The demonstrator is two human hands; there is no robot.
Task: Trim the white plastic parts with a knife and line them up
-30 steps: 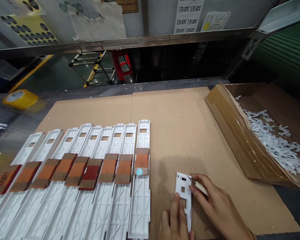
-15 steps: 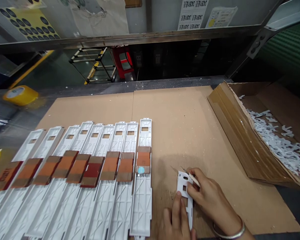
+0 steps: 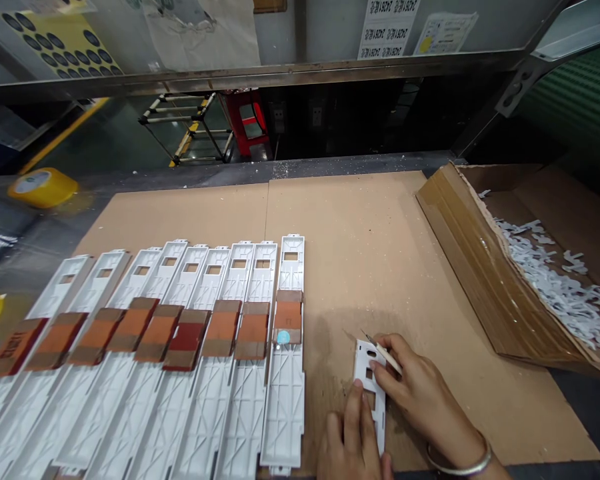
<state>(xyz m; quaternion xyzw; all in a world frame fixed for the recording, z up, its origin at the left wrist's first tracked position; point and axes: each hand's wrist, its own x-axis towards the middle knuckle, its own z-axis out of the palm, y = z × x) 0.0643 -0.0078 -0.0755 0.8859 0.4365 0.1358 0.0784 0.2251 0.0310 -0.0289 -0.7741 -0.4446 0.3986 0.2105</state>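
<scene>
A white plastic part with several cut-outs (image 3: pixel 364 365) lies at the front of the cardboard sheet. My left hand (image 3: pixel 351 437) grips it, fingers along its left side and thumb near its lower end. Between the thumb and fingers of my right hand (image 3: pixel 420 393) is a slim pen-shaped tool with a pale handle (image 3: pixel 391 360) and a thin, dark pointed tip. That tip is at the part's top end; whether it touches is too small to tell. To the left, long white ribbed plastic strips (image 3: pixel 286 407) lie side by side, with orange-brown blocks (image 3: pixel 253 331) across them.
An open cardboard box (image 3: pixel 460 267) holding many white plastic scraps (image 3: pixel 555 287) stands at the right. The cardboard sheet (image 3: pixel 350 233) covers the bench. A yellow tape roll (image 3: pixel 55 188) sits at the far left. Behind the bench are a red stool (image 3: pixel 247 123) and a pipe frame (image 3: pixel 187 120).
The right index finger has shifted slightly up and left over the part. Both hands keep their hold, and the part stays in nearly the same place.
</scene>
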